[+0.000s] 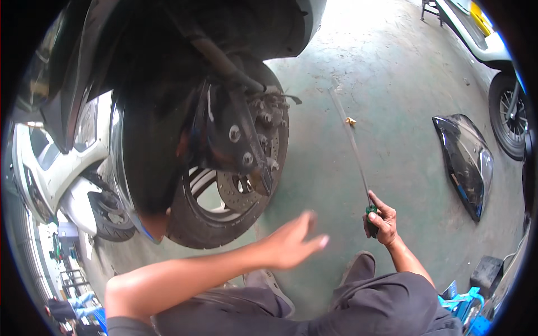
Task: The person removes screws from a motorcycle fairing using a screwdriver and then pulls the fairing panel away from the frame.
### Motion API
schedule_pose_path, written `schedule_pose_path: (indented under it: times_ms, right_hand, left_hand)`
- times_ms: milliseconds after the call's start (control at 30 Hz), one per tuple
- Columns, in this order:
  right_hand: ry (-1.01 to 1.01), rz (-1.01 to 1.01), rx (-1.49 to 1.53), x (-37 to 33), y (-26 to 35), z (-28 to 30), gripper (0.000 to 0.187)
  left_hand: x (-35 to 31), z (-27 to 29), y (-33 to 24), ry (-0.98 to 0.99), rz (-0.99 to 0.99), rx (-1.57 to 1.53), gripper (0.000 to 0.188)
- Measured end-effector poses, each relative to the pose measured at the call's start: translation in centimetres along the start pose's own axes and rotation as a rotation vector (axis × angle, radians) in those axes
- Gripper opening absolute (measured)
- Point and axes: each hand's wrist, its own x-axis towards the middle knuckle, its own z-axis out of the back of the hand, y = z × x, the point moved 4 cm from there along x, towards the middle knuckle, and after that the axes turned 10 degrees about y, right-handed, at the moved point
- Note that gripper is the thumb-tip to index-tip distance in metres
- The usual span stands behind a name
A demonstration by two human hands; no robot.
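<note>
My right hand (384, 220) is closed around the green handle of a screwdriver (371, 211). Its thin metal shaft points away from me, and a pale streak on the floor makes its tip hard to pick out. My left hand (294, 242) is blurred by motion, with thumb and fingers apart and nothing visible in it. It is in the air just right of a motorbike wheel (210, 238), which has a drilled brake disc (228, 193) and a dark bracket (221, 131) with bolts. The dark body of the motorbike (145, 145) fills the upper left.
A glossy black body panel (464, 159) lies on the green floor to the right. Beyond it stands another two-wheeler with a spoked wheel (509, 112). A white scooter (70, 173) is at the far left. A small yellowish piece (350, 121) and a blue object (468, 308) are on the floor.
</note>
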Motion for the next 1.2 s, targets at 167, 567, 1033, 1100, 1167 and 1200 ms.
schedule_pose_path:
  times_ms: [167, 567, 1033, 1100, 1167, 1200]
  right_hand:
    - [-0.077, -0.013, -0.088, 4.7, 3.4, -2.8, 0.054]
    - [-0.152, -0.058, -0.111, 11.8, 6.9, -7.0, 0.050]
    - [-0.137, 0.048, 0.086, 13.6, 4.8, -8.9, 0.051]
    - [-0.084, 0.040, 0.127, 13.6, 5.5, -9.0, 0.052]
    - [0.032, -0.013, 0.687, 13.3, 5.6, -10.2, 0.052]
    - [0.151, 0.002, 0.914, 13.3, 5.8, -10.6, 0.051]
  left_hand:
    - [12.7, 4.2, -1.0, -0.826, -0.320, -0.347, 0.060]
    - [13.9, 11.1, -1.2, -0.790, -0.707, -1.024, 0.038]
    - [13.1, 11.7, 0.3, -0.856, -0.736, -0.926, 0.033]
    - [13.1, 11.8, 0.4, -0.846, -0.830, -0.998, 0.032]
    - [12.8, 11.8, 0.3, -0.835, -0.863, -1.017, 0.031]
    - [12.7, 11.7, 0.0, -0.817, -0.920, -1.085, 0.031]
